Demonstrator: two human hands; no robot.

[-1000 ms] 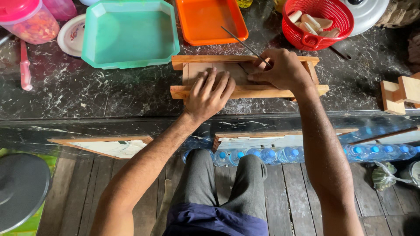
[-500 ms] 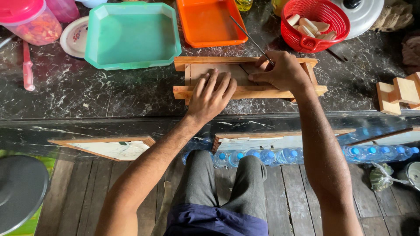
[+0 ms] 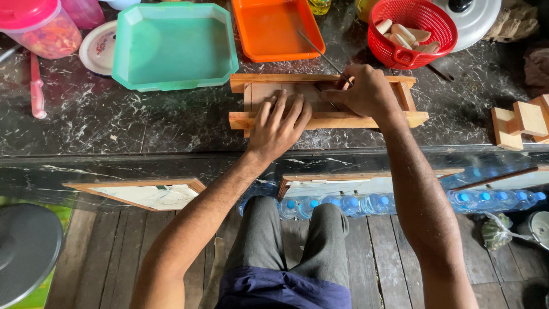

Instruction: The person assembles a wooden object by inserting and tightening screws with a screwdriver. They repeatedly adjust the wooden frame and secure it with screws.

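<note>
A wooden frame [image 3: 326,121] with two long rails lies on the dark marble counter [image 3: 114,120], with flat pale material between the rails. My left hand [image 3: 278,126] presses flat on that material and the near rail, fingers spread. My right hand [image 3: 366,91] is closed on a thin metal skewer [image 3: 315,48], whose tip meets the material inside the frame while the shaft slants up toward the orange tray [image 3: 274,28].
A teal tray [image 3: 174,48], a red basket [image 3: 413,28] of pale pieces, a white plate [image 3: 97,47], a pink-lidded jar [image 3: 37,26], a pink knife [image 3: 37,88] and wooden blocks [image 3: 523,123] stand around. Water bottles [image 3: 366,201] lie below the counter.
My right hand has slid slightly left along the frame with the skewer, which now leans lower. My left hand has stayed pressed on the frame.
</note>
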